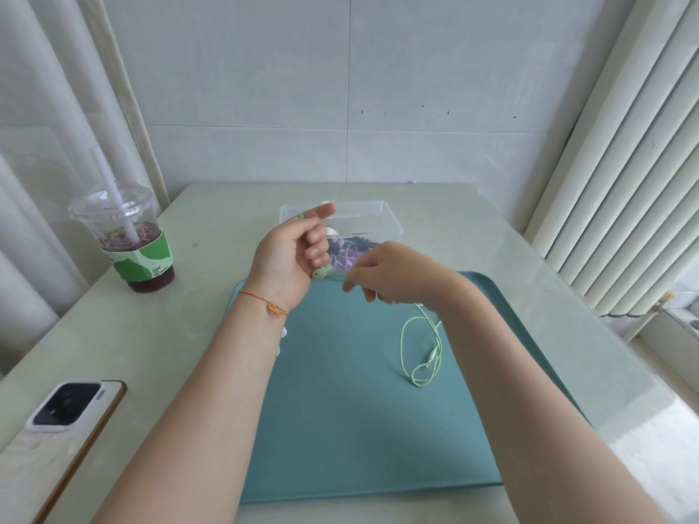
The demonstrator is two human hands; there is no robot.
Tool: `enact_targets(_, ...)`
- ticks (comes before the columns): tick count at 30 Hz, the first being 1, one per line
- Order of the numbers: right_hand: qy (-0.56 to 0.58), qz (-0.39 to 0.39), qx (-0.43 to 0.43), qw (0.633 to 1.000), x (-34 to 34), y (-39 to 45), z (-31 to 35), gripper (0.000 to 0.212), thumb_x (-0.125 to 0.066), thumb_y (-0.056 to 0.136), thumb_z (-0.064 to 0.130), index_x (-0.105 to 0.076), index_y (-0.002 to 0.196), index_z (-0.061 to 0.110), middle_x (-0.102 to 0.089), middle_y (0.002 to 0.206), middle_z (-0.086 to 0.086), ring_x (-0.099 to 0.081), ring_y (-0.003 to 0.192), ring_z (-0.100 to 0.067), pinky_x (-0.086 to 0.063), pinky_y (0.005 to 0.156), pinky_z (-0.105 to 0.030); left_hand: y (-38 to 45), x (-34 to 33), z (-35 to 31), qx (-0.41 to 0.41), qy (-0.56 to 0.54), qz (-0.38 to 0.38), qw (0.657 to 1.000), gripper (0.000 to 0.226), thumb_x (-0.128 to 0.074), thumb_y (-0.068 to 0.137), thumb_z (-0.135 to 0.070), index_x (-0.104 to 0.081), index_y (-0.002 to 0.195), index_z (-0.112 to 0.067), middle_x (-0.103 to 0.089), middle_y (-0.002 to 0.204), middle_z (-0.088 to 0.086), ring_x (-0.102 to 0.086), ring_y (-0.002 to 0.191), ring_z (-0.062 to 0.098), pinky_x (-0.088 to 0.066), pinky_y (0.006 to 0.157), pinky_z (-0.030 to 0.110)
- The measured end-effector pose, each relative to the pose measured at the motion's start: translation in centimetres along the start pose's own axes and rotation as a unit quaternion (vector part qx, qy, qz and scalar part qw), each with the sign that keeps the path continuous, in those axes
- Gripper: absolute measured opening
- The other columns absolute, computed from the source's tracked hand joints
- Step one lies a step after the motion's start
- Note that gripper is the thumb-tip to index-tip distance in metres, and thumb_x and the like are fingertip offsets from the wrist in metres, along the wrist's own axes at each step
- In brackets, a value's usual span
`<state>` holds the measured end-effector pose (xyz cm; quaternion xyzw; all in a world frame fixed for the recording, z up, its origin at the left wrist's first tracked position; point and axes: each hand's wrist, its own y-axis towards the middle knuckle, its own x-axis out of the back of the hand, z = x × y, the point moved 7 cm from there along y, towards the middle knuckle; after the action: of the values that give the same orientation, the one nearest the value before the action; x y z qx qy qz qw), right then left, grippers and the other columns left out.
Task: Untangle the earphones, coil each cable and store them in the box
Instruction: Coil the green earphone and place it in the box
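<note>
My left hand point(293, 253) is raised over the far edge of the teal tray point(340, 410) and pinches the pale green earbuds point(321, 273) between thumb and fingers. My right hand point(389, 276) pinches the same green cable just to the right of the buds. The rest of the green earphone cable point(420, 346) trails down from that hand and lies in loose loops on the tray, its plug end among them. Behind the hands stands a clear plastic box point(382, 217) holding purple and dark earphones point(350, 253), partly hidden by my fingers.
An iced drink cup point(128, 240) with a straw and a green sleeve stands at the table's left. A phone point(72, 421) lies face down near the front left corner. Curtains hang on the left, vertical blinds on the right, a tiled wall behind.
</note>
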<state>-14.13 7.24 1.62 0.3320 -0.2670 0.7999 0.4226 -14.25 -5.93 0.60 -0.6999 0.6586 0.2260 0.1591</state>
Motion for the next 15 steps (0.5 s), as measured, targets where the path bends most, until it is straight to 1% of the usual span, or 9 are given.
enact_targets(2, -0.043, 0.027, -0.021, 0.999, -0.2, 0.0, -0.8, 0.025, -0.050, 0.093, 0.020, -0.068, 0.091, 0.004, -0.064, 0.075, -0.006, -0.055, 0.059, -0.020, -0.049, 0.060, -0.028, -0.4, -0.7, 0.0, 0.043, -0.034, 0.045, 0.998, 0.034, -0.039, 0.095, -0.026, -0.064, 0.081, -0.008, -0.025, 0.052, -0.005, -0.016, 0.043, 0.010, -0.017, 0.042, 0.023)
enact_targets(4, -0.067, -0.030, -0.004, 0.997, 0.7, 0.4, -1.1, 0.017, -0.049, 0.090, 0.016, -0.060, 0.089, 0.002, -0.058, 0.081, -0.011, -0.051, 0.071, -0.026, -0.042, 0.064, -0.031, -0.9, -1.5, 0.2, 0.085, -0.043, 0.088, 0.992, 0.043, -0.040, 0.091, -0.039, -0.057, 0.061, -0.013, -0.019, 0.048, -0.005, -0.009, 0.044, 0.012, -0.013, 0.041, 0.022)
enact_targets(5, -0.038, -0.071, 0.015, 0.997, 1.3, 0.6, -1.0, 0.017, -0.049, 0.089, 0.012, -0.060, 0.097, 0.003, -0.060, 0.089, -0.011, -0.053, 0.079, -0.027, -0.039, 0.068, -0.030, -1.1, -1.8, 0.5, 0.101, -0.033, 0.106, 0.989, 0.047, -0.039, 0.092, -0.041, -0.052, 0.054, -0.016, -0.016, 0.048, -0.006, -0.007, 0.044, 0.013, -0.012, 0.041, 0.021)
enact_targets(6, 0.030, -0.104, 0.034, 0.994, 1.9, 0.6, -0.7, 0.026, -0.048, 0.088, 0.009, -0.060, 0.111, 0.005, -0.063, 0.104, -0.008, -0.058, 0.093, -0.026, -0.042, 0.074, -0.029, -1.2, -2.1, 0.8, 0.114, -0.017, 0.120, 0.986, 0.051, -0.037, 0.094, -0.040, -0.048, 0.050, -0.018, -0.012, 0.049, -0.006, -0.006, 0.043, 0.012, -0.012, 0.040, 0.021)
enact_targets(7, 0.111, -0.122, 0.055, 0.985, 2.3, 0.5, -0.4, 0.038, -0.048, 0.088, 0.007, -0.057, 0.125, 0.011, -0.061, 0.120, -0.003, -0.059, 0.108, -0.018, -0.045, 0.084, -0.028, -1.3, -2.4, 1.1, 0.126, -0.002, 0.130, 0.983, 0.053, -0.035, 0.096, -0.037, -0.045, 0.047, -0.019, -0.010, 0.050, -0.006, -0.006, 0.043, 0.012, -0.011, 0.039, 0.020)
enact_targets(9, 0.214, -0.132, 0.106, 0.962, 2.9, 0.1, 0.3, 0.052, -0.049, 0.084, 0.007, -0.051, 0.134, 0.019, -0.055, 0.134, 0.007, -0.051, 0.124, -0.007, -0.045, 0.099, -0.027, -1.6, -2.7, 1.6, 0.143, 0.023, 0.146, 0.979, 0.054, -0.034, 0.097, -0.034, -0.041, 0.045, -0.020, -0.008, 0.052, -0.006, -0.006, 0.042, 0.012, -0.011, 0.039, 0.019)
enact_targets(12, 0.259, -0.129, 0.159, 0.944, 3.2, -0.5, 1.3, 0.060, -0.046, 0.073, 0.014, -0.053, 0.132, 0.022, -0.055, 0.135, 0.012, -0.048, 0.127, -0.001, -0.041, 0.103, -0.026, -2.1, -3.0, 2.0, 0.155, 0.054, 0.174, 0.971, 0.049, -0.039, 0.091, -0.034, -0.039, 0.044, -0.020, -0.006, 0.052, -0.006, -0.005, 0.042, 0.011, -0.009, 0.041, 0.018)
enact_targets(14, 0.265, -0.118, 0.174, 0.941, 3.3, -0.9, 1.8, 0.052, -0.048, 0.077, 0.010, -0.058, 0.127, 0.019, -0.060, 0.129, 0.010, -0.053, 0.122, -0.002, -0.044, 0.100, -0.026, -2.2, -3.2, 2.1, 0.156, 0.070, 0.183, 0.968, 0.048, -0.041, 0.090, -0.034, -0.038, 0.044, -0.020, -0.005, 0.052, -0.005, -0.004, 0.042, 0.011, -0.008, 0.042, 0.017)
enact_targets(15, 0.261, -0.107, 0.174, 0.943, 3.2, -0.9, 1.9, 0.044, -0.050, 0.081, 0.006, -0.061, 0.123, 0.016, -0.066, 0.122, 0.006, -0.059, 0.113, -0.006, -0.048, 0.094, -0.026, -2.2, -3.2, 2.0, 0.154, 0.075, 0.183, 0.968, 0.048, -0.041, 0.090, -0.035, -0.038, 0.044, -0.020, -0.005, 0.052, -0.005, -0.004, 0.042, 0.011, -0.008, 0.042, 0.018)
